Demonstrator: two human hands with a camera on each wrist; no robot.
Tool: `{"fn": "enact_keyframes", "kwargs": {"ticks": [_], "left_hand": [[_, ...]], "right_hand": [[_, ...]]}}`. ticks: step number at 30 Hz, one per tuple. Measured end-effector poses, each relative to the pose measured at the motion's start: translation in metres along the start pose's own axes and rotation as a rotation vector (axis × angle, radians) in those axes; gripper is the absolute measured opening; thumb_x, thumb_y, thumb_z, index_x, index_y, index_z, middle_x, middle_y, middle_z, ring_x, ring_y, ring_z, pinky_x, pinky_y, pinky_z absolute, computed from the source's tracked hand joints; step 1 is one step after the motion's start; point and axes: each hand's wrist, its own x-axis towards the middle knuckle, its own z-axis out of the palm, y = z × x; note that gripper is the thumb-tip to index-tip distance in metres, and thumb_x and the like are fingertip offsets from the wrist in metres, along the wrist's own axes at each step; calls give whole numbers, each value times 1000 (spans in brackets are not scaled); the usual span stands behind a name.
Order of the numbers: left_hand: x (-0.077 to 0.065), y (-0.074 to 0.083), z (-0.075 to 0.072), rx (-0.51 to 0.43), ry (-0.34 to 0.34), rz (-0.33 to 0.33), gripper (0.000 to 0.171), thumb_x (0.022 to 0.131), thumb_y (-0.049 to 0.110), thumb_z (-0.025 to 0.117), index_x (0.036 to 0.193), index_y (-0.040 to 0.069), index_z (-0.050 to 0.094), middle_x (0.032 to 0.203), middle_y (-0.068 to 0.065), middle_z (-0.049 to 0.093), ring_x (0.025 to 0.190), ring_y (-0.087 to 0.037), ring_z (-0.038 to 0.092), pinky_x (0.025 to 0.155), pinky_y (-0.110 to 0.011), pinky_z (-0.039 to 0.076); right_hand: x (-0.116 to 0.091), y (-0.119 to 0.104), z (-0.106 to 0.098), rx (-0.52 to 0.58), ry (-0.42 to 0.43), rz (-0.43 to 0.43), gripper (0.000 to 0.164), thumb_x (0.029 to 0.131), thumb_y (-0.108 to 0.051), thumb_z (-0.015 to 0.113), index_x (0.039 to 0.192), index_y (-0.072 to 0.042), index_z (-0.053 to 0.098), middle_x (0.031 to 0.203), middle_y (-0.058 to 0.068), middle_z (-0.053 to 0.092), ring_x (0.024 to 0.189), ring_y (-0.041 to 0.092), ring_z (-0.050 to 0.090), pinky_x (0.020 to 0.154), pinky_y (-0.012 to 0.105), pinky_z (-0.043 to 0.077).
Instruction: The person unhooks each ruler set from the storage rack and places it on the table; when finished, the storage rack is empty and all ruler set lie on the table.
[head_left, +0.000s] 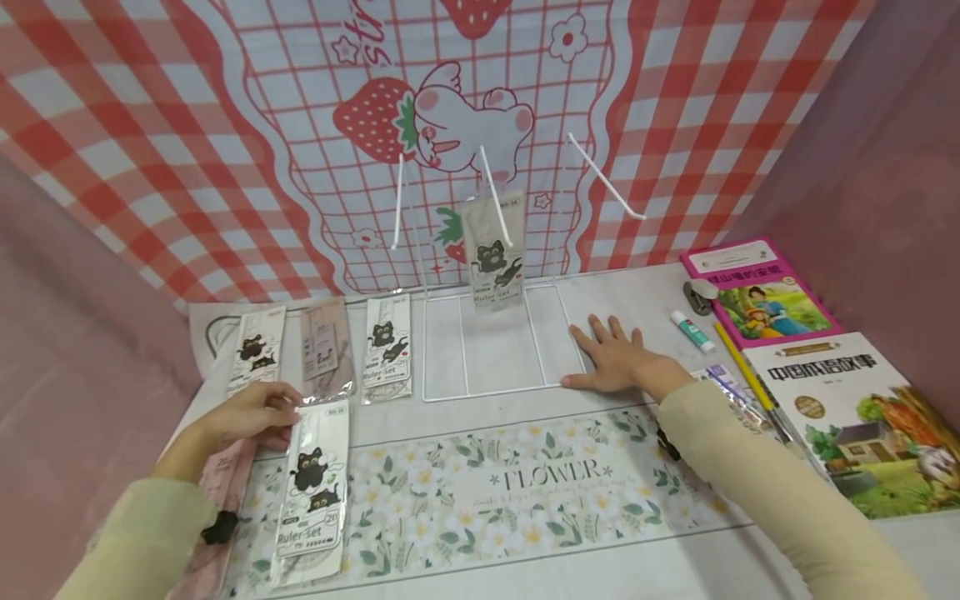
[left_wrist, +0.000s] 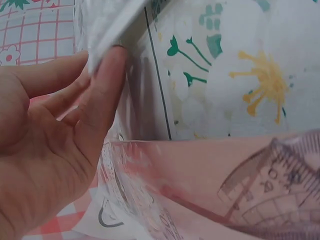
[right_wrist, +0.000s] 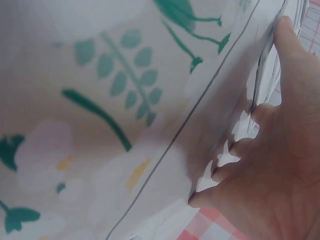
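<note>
My left hand (head_left: 251,412) pinches a white packaged ruler set (head_left: 311,475) with black cats on it by its upper left edge, between thumb and fingers, over the flower-printed mat (head_left: 555,508). Part of a pink ruler set (head_left: 228,475) shows beneath that wrist. My right hand (head_left: 611,358) lies spread on the table, fingertips beside the right edge of a white wire rack (head_left: 424,350); in the right wrist view its fingers (right_wrist: 235,147) are apart. Another cat ruler set (head_left: 495,262) hangs from the rack's middle hook, while the two outer hooks (head_left: 607,179) are bare.
Behind the left hand lie two white ruler sets (head_left: 386,342) and a pink one (head_left: 322,350). To the right are a glue stick (head_left: 692,332), a yellow-handled stick (head_left: 746,371) and two books (head_left: 847,417). A checkered strawberry cloth (head_left: 292,125) hangs behind the rack.
</note>
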Motion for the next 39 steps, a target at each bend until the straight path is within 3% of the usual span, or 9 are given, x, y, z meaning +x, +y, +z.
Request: {"fn": "enact_keyframes", "kwargs": {"ticks": [9,15,18,21,26,28,33,39], "left_hand": [[-5,7,-2,39,22,-53,48,97,10,53,136,-12,34,100,-20,68,81,-21,71,74,-37,64],[-3,22,-9,192,71,-90,48,100,14,43,138,-12,32,114,-30,65,87,-23,71,74,-39,63],[3,35,-6,288,100,-73,49,99,14,42,138,-13,32,115,-32,63,91,-26,70,75,-39,63],[15,52,2,386,149,0,49,97,14,44,138,-13,37,115,-33,63,91,-28,69,75,-39,62],[47,87,25,439,267,171,49,98,19,46,139,-7,41,131,-32,56,114,-43,61,97,-53,54],[63,105,39,389,284,223,49,100,21,47,142,-3,39,139,-29,51,127,-44,53,106,-56,48],[93,156,72,270,319,306,53,99,25,52,146,7,36,147,-17,47,133,-35,50,112,-46,46],[115,209,89,90,390,482,61,95,20,60,148,6,33,148,-18,46,136,-32,48,118,-42,40]], "right_hand": [[1,1,0,-9,-16,7,102,84,-76,47,157,-17,7,163,24,-3,148,52,-3,113,79,5],[2,2,0,-9,-20,12,102,84,-76,47,157,-18,6,163,23,-3,148,52,-3,114,78,5],[2,2,0,-11,-21,10,103,83,-77,47,156,-18,6,163,24,-3,148,52,-3,114,78,6],[2,2,1,-14,-24,10,104,83,-77,47,157,-17,6,162,24,-3,147,53,-3,113,79,6],[3,3,1,-24,-19,13,103,83,-77,47,157,-17,6,163,23,-3,148,52,-2,113,79,6],[3,3,1,-23,-15,13,103,83,-77,47,156,-17,6,163,24,-3,147,53,-2,113,79,6],[4,2,1,-19,-16,2,104,82,-78,46,157,-18,6,163,23,-3,148,52,-3,113,79,6],[2,2,0,-7,-26,12,104,82,-78,47,157,-18,6,163,23,-3,147,52,-4,113,79,4]]}}
